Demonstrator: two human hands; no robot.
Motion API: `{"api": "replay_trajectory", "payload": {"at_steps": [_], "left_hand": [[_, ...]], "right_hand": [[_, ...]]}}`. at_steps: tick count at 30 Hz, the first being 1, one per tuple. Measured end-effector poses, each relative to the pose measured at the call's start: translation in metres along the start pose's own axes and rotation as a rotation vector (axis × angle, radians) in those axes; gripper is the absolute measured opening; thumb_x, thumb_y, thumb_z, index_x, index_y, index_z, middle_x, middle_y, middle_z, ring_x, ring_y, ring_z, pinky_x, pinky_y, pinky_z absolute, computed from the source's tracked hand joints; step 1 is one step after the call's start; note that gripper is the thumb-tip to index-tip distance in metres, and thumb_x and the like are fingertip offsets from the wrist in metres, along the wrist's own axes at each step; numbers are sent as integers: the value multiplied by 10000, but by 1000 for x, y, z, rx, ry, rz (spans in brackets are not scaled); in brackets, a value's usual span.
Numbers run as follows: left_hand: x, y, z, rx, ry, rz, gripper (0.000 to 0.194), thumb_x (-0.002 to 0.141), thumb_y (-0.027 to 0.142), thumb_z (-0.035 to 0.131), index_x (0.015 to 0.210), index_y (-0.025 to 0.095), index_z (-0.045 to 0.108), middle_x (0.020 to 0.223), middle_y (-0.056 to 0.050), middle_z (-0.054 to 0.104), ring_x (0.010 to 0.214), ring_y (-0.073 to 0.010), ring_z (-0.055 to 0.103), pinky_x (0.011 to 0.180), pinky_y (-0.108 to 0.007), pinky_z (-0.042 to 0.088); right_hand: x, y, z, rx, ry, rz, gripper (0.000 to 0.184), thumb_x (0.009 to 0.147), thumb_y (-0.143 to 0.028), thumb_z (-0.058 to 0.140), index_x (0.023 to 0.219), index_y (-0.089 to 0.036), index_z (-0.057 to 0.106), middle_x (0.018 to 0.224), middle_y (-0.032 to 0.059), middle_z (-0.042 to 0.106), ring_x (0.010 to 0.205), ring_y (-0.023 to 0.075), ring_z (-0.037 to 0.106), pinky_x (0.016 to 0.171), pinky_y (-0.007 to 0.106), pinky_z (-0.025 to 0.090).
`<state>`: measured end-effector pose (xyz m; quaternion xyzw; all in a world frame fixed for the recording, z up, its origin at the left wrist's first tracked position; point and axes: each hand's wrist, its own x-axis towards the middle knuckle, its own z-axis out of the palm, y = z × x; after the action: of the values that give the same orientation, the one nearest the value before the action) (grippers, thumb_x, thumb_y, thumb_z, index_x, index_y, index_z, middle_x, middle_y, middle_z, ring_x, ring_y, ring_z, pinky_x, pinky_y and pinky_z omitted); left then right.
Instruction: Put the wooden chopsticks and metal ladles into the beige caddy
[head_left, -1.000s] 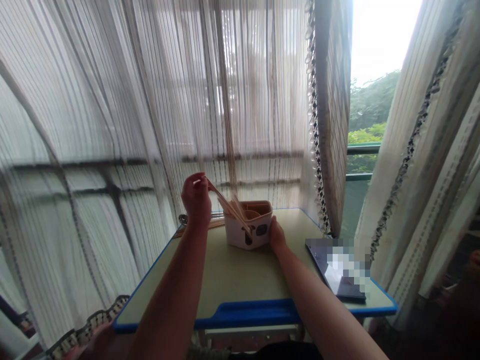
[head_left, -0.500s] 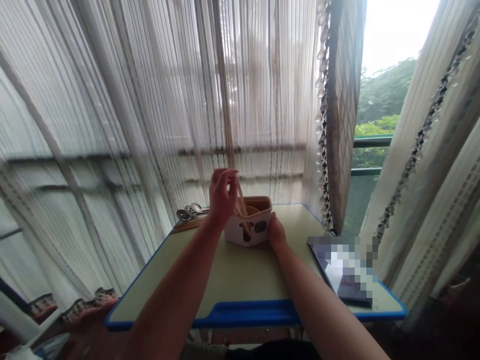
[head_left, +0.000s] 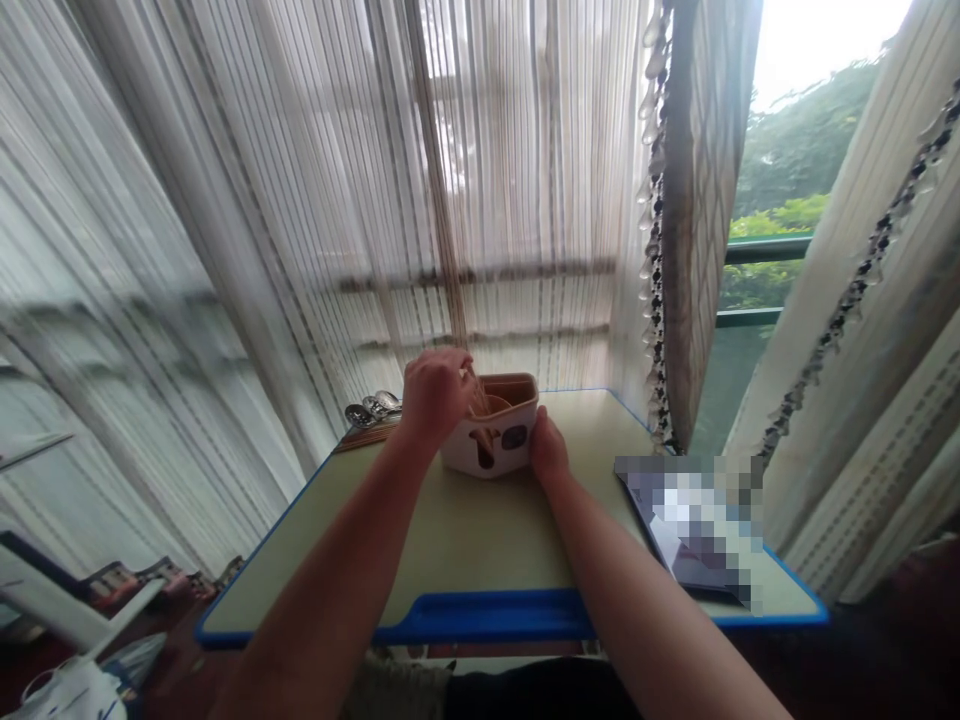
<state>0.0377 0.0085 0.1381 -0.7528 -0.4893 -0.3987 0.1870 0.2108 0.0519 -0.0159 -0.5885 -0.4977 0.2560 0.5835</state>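
Observation:
A white cutlery holder (head_left: 504, 466) with a brown inside and a cut-out in its front stands on the table. My left hand (head_left: 436, 388) is at its left rim, fingers closed round the upper part of several thin wooden chopsticks (head_left: 478, 392), whose lower ends are inside the holder. Through the cut-out some of the sticks show. Against the holder's right side rests my right hand (head_left: 550, 450), gripping that side; its fingertips are partly hidden. Left of the holder lie metal spoons (head_left: 373, 408), some with pierced bowls, and more chopsticks (head_left: 364, 437).
The pale table (head_left: 495, 545) has a blue edge and a blue ledge at the front. A dark tablet-like device (head_left: 675, 540), partly blurred out, lies at the right. Sheer striped curtains (head_left: 517, 200) hang just behind the table.
My left hand has moved lower and closer to the holder's rim, and the chopsticks sit deeper in it. My right hand stays at the holder's side. The camera view has shifted slightly.

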Motion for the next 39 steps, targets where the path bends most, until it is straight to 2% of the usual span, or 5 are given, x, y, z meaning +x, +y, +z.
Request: {"api": "replay_trajectory", "payload": {"at_steps": [5,15,23,29,39], "left_hand": [[0,-9,7,-73,96,20,324,769,216,522,1074,133,594,1100,-122,600,1045,-243,542,935,-384,426],[-4,11,10,284,-33,174,387,781,255,527,1148,136,555,1227,-148,531,1199,-298,434,1074,-498,237],[-11,11,4,489,-273,231,272,809,283,470,855,156,706,964,-134,634,1187,-334,418,1064,-521,201],[-2,8,-7,650,-429,316,215,746,192,524,853,211,710,972,-80,651,1230,-346,380,1062,-600,58],[9,10,-1,588,-294,485,268,738,6,472,666,149,687,744,-66,635,1013,-232,543,1109,-529,42]], "right_hand": [[0,-3,0,-33,24,38,709,845,-652,132,977,-192,654,999,110,669,1002,274,569,859,383,401],[1,-3,1,-127,-8,34,757,848,-648,63,991,-182,641,1054,134,644,1023,294,560,859,413,394],[2,-5,1,-218,-41,19,787,863,-605,-6,1028,-160,622,1109,156,622,1075,300,541,891,423,386],[0,-12,-1,-226,-59,53,773,868,-602,11,1034,-165,627,1108,151,623,1076,303,544,895,437,388],[0,-16,-3,-240,-81,87,787,867,-594,1,1072,-149,618,1123,171,613,1071,315,542,881,456,397]]}}
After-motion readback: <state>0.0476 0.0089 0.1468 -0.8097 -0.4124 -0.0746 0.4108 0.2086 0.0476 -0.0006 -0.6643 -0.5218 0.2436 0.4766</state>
